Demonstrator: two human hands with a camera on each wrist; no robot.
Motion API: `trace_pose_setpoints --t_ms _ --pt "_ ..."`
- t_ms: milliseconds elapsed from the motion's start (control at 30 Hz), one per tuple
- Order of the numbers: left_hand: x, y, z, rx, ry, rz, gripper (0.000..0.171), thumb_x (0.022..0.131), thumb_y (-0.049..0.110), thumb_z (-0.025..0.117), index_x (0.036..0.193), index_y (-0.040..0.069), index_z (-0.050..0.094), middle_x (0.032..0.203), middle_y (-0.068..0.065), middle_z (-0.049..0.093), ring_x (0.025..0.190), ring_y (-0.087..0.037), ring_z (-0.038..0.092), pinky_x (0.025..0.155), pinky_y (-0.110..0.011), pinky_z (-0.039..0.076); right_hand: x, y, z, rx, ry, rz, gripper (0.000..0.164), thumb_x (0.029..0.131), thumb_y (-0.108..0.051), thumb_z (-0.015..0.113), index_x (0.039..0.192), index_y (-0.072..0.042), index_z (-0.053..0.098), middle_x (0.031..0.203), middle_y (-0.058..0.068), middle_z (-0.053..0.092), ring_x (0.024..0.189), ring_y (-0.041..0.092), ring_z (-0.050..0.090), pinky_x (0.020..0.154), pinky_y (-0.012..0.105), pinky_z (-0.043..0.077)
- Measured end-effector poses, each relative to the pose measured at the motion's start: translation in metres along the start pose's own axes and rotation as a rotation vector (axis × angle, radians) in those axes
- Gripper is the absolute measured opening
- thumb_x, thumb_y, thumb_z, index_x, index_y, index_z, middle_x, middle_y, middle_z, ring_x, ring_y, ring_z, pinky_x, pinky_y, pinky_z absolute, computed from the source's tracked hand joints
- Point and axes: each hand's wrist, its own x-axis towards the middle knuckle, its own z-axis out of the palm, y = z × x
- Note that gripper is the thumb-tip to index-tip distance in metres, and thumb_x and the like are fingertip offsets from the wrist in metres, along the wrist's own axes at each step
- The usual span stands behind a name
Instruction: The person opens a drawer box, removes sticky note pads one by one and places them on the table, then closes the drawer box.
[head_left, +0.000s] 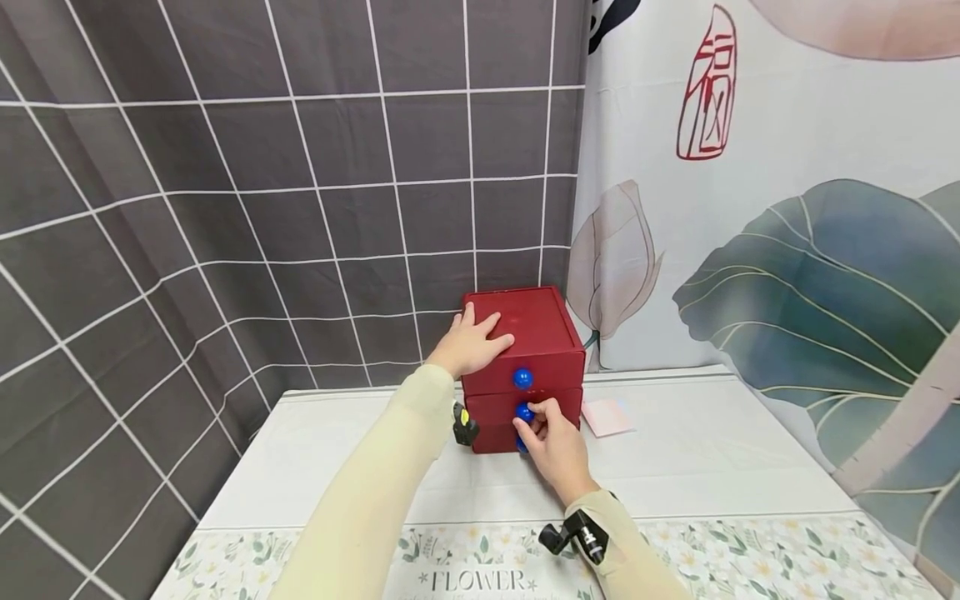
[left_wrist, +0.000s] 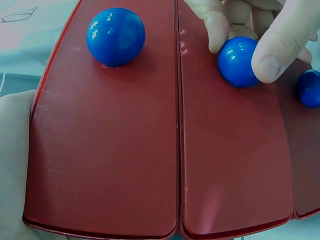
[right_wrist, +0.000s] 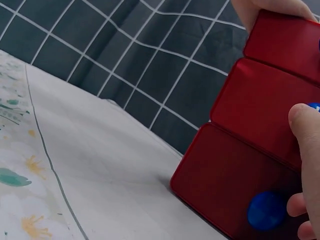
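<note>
1) Found red three-drawer cabinet (head_left: 536, 325) standing upright towards the back of white table (head_left: 690, 450), just beside a pink slip of paper (head_left: 607, 417)
2) Noted left hand (head_left: 472, 343) laid on the cabinet top, fingers spread, grasping nothing
3) Noted right hand (head_left: 558, 450) pinching blue middle knob (left_wrist: 237, 62) between thumb and fingers; observed upper knob (head_left: 522, 378) and lower knob (right_wrist: 266, 211) not gripped
4) Could not confirm full closure of middle drawer (left_wrist: 230, 160); saw no contents
5) Judge step in hand as working the middle drawer by its knob, with the cabinet braced from above
6) Judge next move, if opening, to call for a level outward pull under steady downward pressure, guarding against sliding or tipping
</note>
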Motion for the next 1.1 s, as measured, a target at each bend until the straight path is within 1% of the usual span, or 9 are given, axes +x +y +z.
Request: trace_pose_setpoints --t_ms 133,300,433,533,633,733,833,967,1100 --pt "0.0 0.0 -0.001 0.003 0.005 0.002 0.072 0.098 0.061 0.045 0.16 0.027 0.031 0.169 -0.016 0.003 0.154 -0.043 0.009 0.116 -0.06 0.029 0.002 0.001 -0.001 -0.011 -0.018 -0.002 0.035 0.088 -0.024 0.081 0.111 -0.014 0.057 0.078 -0.004 0.061 0.064 0.008 0.054 0.058 0.025 0.049" --pt "0.001 0.001 -0.001 -0.008 0.007 0.001 0.072 0.098 0.061 0.045 0.16 0.027 0.031 0.17 -0.016 0.003 0.154 -0.043 0.008 0.116 -0.061 0.027 0.002 0.004 0.0 0.008 -0.027 -0.007 0.036 0.088 -0.024 0.081 0.113 -0.014 0.057 0.079 -0.006 0.06 0.064 0.007 0.053 0.058 0.024 0.048" --pt "0.001 0.0 0.0 -0.011 0.0 0.001 0.072 0.099 0.061 0.045 0.16 0.027 0.032 0.169 -0.016 0.003 0.154 -0.043 0.008 0.117 -0.06 0.027 -0.002 0.01 -0.002 0.041 -0.021 -0.056 0.037 0.087 -0.018 0.082 0.117 -0.015 0.06 0.079 -0.007 0.059 0.063 0.006 0.053 0.057 0.024 0.048" --pt "0.001 0.001 0.0 -0.01 -0.002 0.0 0.071 0.099 0.061 0.045 0.16 0.027 0.032 0.169 -0.016 0.003 0.154 -0.043 0.008 0.117 -0.059 0.026 -0.006 0.016 -0.003 0.046 -0.016 -0.108 0.042 0.086 -0.014 0.082 0.122 -0.014 0.06 0.08 -0.007 0.059 0.062 0.004 0.052 0.056 0.022 0.047" --pt "0.0 0.001 -0.001 -0.008 -0.003 -0.002 0.071 0.099 0.061 0.045 0.16 0.027 0.032 0.169 -0.016 0.003 0.154 -0.043 0.008 0.118 -0.059 0.026 -0.009 0.021 -0.002 0.036 -0.002 -0.14 0.042 0.085 -0.012 0.082 0.118 -0.012 0.056 0.079 -0.007 0.059 0.061 0.002 0.051 0.055 0.021 0.046" --pt "0.0 0.002 -0.001 -0.006 -0.006 -0.003 0.071 0.099 0.061 0.045 0.16 0.027 0.031 0.17 -0.016 0.002 0.154 -0.043 0.008 0.118 -0.059 0.026 -0.013 0.024 -0.001 0.006 0.005 -0.142 0.035 0.084 -0.015 0.081 0.106 -0.012 0.054 0.076 -0.008 0.059 0.059 0.001 0.05 0.053 0.021 0.044" --pt "-0.001 0.002 -0.001 -0.008 -0.007 -0.003 0.071 0.099 0.061 0.044 0.161 0.028 0.031 0.17 -0.016 0.001 0.154 -0.043 0.008 0.118 -0.059 0.026 -0.015 0.026 0.001 -0.06 -0.028 -0.124 0.029 0.085 -0.023 0.08 0.098 -0.017 0.055 0.071 -0.014 0.056 0.058 -0.001 0.047 0.052 0.02 0.042" --pt "-0.001 0.002 -0.002 -0.022 -0.005 -0.011 0.071 0.099 0.061 0.045 0.161 0.028 0.03 0.17 -0.016 -0.002 0.154 -0.043 0.008 0.117 -0.06 0.026 -0.017 0.027 0.003 -0.151 -0.097 -0.126 0.024 0.086 -0.031 0.081 0.093 -0.021 0.061 0.064 -0.019 0.049 0.054 -0.003 0.043 0.05 0.02 0.039" --pt "-0.002 0.001 -0.001 -0.036 -0.007 -0.021 0.072 0.098 0.061 0.046 0.161 0.028 0.03 0.169 -0.016 -0.004 0.154 -0.042 0.008 0.117 -0.06 0.026 -0.018 0.025 0.004 -0.21 -0.139 -0.145 0.025 0.084 -0.037 0.081 0.092 -0.022 0.062 0.06 -0.02 0.044 0.051 -0.002 0.04 0.048 0.02 0.036"
